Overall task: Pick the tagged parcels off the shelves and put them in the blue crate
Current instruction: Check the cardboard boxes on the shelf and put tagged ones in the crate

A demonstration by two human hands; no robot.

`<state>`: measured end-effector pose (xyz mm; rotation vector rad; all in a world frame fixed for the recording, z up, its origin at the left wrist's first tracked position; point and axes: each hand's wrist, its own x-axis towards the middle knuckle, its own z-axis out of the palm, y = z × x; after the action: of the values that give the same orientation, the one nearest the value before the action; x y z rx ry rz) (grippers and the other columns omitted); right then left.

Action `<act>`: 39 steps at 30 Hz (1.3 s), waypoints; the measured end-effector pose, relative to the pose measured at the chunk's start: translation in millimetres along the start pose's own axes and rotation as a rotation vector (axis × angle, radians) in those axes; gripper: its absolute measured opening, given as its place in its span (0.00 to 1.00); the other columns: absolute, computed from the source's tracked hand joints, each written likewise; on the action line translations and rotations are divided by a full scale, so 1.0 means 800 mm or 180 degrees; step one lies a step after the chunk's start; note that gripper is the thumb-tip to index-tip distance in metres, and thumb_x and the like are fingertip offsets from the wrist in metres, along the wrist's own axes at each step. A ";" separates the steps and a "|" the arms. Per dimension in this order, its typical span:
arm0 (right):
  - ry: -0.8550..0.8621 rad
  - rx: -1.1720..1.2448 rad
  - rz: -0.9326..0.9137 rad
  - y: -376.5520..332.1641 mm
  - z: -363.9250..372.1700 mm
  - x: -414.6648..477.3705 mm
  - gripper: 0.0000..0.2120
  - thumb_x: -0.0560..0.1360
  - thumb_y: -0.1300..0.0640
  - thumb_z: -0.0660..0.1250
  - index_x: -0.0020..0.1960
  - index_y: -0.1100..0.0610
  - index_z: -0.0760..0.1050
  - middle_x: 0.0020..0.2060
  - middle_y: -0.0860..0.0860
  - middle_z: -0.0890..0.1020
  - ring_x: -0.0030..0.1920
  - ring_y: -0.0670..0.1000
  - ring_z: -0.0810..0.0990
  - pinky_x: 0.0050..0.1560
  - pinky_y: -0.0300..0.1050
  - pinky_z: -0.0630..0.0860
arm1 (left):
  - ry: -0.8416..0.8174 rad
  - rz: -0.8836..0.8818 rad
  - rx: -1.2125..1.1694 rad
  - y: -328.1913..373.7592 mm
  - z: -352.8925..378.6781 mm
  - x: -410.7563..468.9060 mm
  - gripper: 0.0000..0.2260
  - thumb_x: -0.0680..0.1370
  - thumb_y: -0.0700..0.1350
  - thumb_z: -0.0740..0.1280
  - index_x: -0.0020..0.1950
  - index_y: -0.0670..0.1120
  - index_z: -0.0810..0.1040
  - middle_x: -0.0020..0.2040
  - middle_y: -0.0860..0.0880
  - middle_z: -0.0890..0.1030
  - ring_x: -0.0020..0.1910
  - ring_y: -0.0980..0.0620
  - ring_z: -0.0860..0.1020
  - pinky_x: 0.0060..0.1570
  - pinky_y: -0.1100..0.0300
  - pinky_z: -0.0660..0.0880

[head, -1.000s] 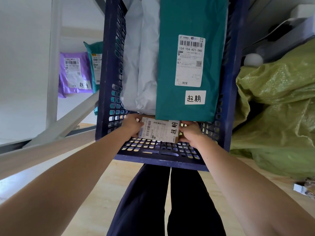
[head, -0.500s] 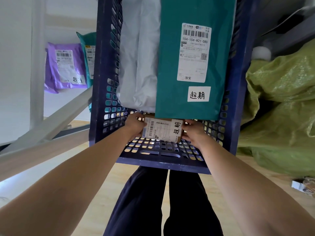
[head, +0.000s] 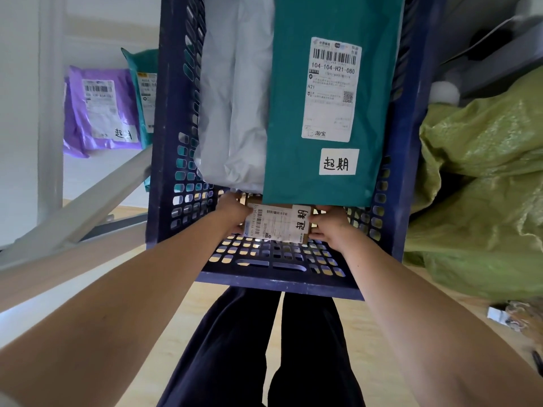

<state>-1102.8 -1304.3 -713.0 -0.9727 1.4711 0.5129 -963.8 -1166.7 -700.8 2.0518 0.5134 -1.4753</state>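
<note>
Hands gripped a small tagged box at centre frame, its long axis running left to right between them: left hand clasping one end, right hand the other, low inside the blue crate beneath a teal parcel. Purple parcel waited on white shelves upper left; pale wooden floor below.

Both bare forearms reach forward and down, converging from the lower corners toward the middle. The left hand is curled, its fingers closed against one end of something held between the two hands — the right hand mirrors it, knuckles up, fingers pressed on the opposite end. Below, two legs in dark trousers stand slightly apart.
</note>
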 end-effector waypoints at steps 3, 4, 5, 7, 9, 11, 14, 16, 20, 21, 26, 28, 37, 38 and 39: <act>-0.0066 -0.0073 -0.0074 -0.001 -0.002 -0.012 0.19 0.78 0.70 0.61 0.68 0.61 0.68 0.60 0.61 0.78 0.54 0.59 0.80 0.46 0.48 0.77 | -0.0010 0.0027 0.0011 -0.002 0.001 -0.012 0.18 0.77 0.31 0.64 0.65 0.41 0.65 0.59 0.38 0.78 0.57 0.38 0.78 0.49 0.45 0.78; -0.0084 -0.0125 -0.0098 -0.002 -0.003 -0.018 0.19 0.78 0.70 0.61 0.67 0.61 0.69 0.59 0.61 0.79 0.51 0.57 0.81 0.46 0.48 0.77 | -0.0005 0.0024 -0.0017 -0.002 0.000 -0.015 0.19 0.77 0.31 0.64 0.66 0.41 0.64 0.60 0.38 0.77 0.58 0.38 0.78 0.51 0.44 0.78; -0.0107 -0.0215 -0.0129 -0.003 -0.003 -0.024 0.18 0.78 0.70 0.61 0.67 0.61 0.70 0.59 0.61 0.79 0.50 0.57 0.80 0.45 0.47 0.77 | -0.0010 0.0018 -0.0085 -0.002 -0.001 -0.019 0.20 0.77 0.30 0.64 0.66 0.41 0.64 0.61 0.37 0.77 0.60 0.38 0.77 0.54 0.44 0.77; -0.0180 -0.0422 -0.0190 -0.004 -0.008 -0.039 0.18 0.77 0.70 0.62 0.66 0.61 0.71 0.59 0.61 0.79 0.50 0.57 0.81 0.43 0.44 0.78 | -0.0033 0.0051 -0.0168 -0.002 -0.006 -0.030 0.20 0.76 0.30 0.65 0.66 0.40 0.66 0.61 0.37 0.77 0.60 0.38 0.77 0.57 0.45 0.76; -0.0230 -0.0488 -0.0262 -0.007 -0.013 -0.054 0.20 0.77 0.69 0.64 0.67 0.60 0.71 0.59 0.62 0.79 0.50 0.58 0.80 0.41 0.44 0.78 | -0.0043 0.0131 -0.0031 -0.002 -0.011 -0.042 0.18 0.76 0.31 0.66 0.65 0.40 0.68 0.60 0.37 0.78 0.58 0.40 0.78 0.54 0.49 0.78; -0.0272 -0.0451 -0.0365 -0.008 -0.019 -0.069 0.20 0.76 0.69 0.65 0.66 0.60 0.72 0.58 0.62 0.79 0.48 0.57 0.80 0.38 0.42 0.78 | -0.0072 0.0212 0.0069 -0.004 -0.017 -0.057 0.17 0.76 0.32 0.66 0.64 0.39 0.70 0.58 0.37 0.79 0.56 0.40 0.79 0.49 0.52 0.80; -0.0291 -0.0344 -0.0528 -0.010 -0.026 -0.094 0.20 0.75 0.69 0.67 0.64 0.58 0.73 0.56 0.61 0.80 0.49 0.56 0.81 0.38 0.43 0.78 | -0.0168 0.0371 0.0055 -0.006 -0.023 -0.084 0.17 0.76 0.31 0.67 0.64 0.40 0.72 0.56 0.36 0.80 0.47 0.42 0.81 0.39 0.57 0.80; -0.0313 -0.0257 -0.0617 -0.010 -0.027 -0.113 0.20 0.73 0.70 0.67 0.63 0.56 0.74 0.58 0.59 0.80 0.51 0.54 0.82 0.38 0.43 0.79 | -0.0182 0.0508 -0.0026 -0.008 -0.026 -0.105 0.17 0.75 0.31 0.67 0.62 0.41 0.74 0.56 0.37 0.79 0.48 0.42 0.80 0.43 0.54 0.81; -0.0530 0.0087 -0.0879 -0.006 -0.031 -0.158 0.22 0.73 0.70 0.68 0.65 0.58 0.73 0.58 0.60 0.79 0.54 0.57 0.81 0.46 0.49 0.80 | -0.0042 0.0854 -0.0353 -0.014 -0.035 -0.149 0.12 0.75 0.33 0.69 0.56 0.45 0.78 0.52 0.40 0.81 0.49 0.45 0.80 0.46 0.55 0.79; -0.0570 0.0166 -0.0961 -0.003 -0.032 -0.173 0.22 0.73 0.70 0.69 0.65 0.59 0.72 0.58 0.60 0.78 0.55 0.58 0.80 0.51 0.53 0.79 | 0.0004 0.0967 -0.0462 -0.017 -0.038 -0.165 0.13 0.75 0.33 0.69 0.57 0.44 0.78 0.50 0.41 0.81 0.45 0.47 0.80 0.43 0.58 0.78; -0.0745 0.0240 -0.1288 0.018 -0.035 -0.243 0.20 0.73 0.68 0.69 0.64 0.57 0.72 0.59 0.60 0.78 0.58 0.58 0.78 0.51 0.52 0.79 | 0.0070 0.1397 -0.0903 -0.048 -0.052 -0.243 0.12 0.76 0.33 0.66 0.58 0.42 0.78 0.44 0.43 0.79 0.40 0.50 0.77 0.39 0.62 0.76; -0.0804 0.0260 -0.1422 0.027 -0.035 -0.271 0.19 0.74 0.67 0.69 0.63 0.56 0.73 0.57 0.59 0.79 0.58 0.58 0.78 0.48 0.49 0.80 | 0.0102 0.1542 -0.0964 -0.067 -0.058 -0.268 0.12 0.75 0.33 0.67 0.58 0.41 0.78 0.44 0.42 0.79 0.38 0.50 0.76 0.37 0.61 0.75; -0.1150 0.0023 -0.1958 0.080 -0.015 -0.386 0.18 0.73 0.64 0.71 0.62 0.53 0.75 0.51 0.52 0.82 0.56 0.55 0.80 0.52 0.51 0.80 | 0.0129 0.2001 -0.1264 -0.167 -0.090 -0.390 0.15 0.75 0.37 0.70 0.60 0.45 0.78 0.54 0.45 0.80 0.54 0.47 0.78 0.59 0.51 0.76; -0.1209 -0.0062 -0.2022 0.085 -0.007 -0.402 0.18 0.74 0.64 0.70 0.61 0.53 0.75 0.50 0.52 0.82 0.56 0.55 0.80 0.53 0.51 0.80 | 0.0178 0.2053 -0.1340 -0.180 -0.098 -0.404 0.14 0.74 0.37 0.71 0.59 0.46 0.79 0.54 0.45 0.79 0.54 0.47 0.79 0.59 0.51 0.76; -0.1245 -0.0081 -0.2032 0.088 -0.004 -0.405 0.17 0.74 0.64 0.70 0.60 0.53 0.75 0.50 0.52 0.82 0.55 0.55 0.81 0.54 0.52 0.80 | 0.0170 0.2077 -0.1355 -0.183 -0.099 -0.408 0.13 0.74 0.37 0.71 0.58 0.46 0.79 0.53 0.45 0.79 0.54 0.47 0.79 0.59 0.51 0.76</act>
<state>-1190.8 -1181.8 -418.0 -1.2129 0.7481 0.2305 -1098.1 -999.1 -404.1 1.6895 0.1282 -0.8406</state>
